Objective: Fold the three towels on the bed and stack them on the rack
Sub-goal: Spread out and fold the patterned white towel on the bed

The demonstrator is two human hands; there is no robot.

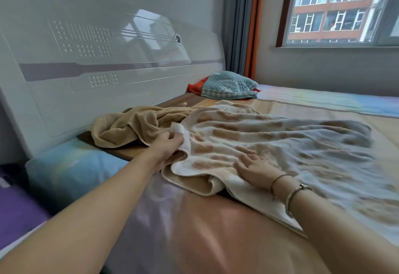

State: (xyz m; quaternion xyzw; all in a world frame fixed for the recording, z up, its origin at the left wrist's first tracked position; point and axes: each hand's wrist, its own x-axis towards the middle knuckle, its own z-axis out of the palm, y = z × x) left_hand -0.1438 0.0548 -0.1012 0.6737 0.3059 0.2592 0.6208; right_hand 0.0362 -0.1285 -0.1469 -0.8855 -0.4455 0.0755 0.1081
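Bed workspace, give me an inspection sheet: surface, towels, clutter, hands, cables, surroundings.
Surface: bed, pastel sheet, mat beneath the towels.
Job's things: patterned towel spread out, unfolded; tan towel crumpled beside the headboard; third towel and rack not identified.
Clutter: teal quilted cloth over red fabric.
Hands: left hand pinches the patterned towel's edge; right hand rests flat on it.
Cables: nothing seen.
Surroundings: headboard, curtain, window.
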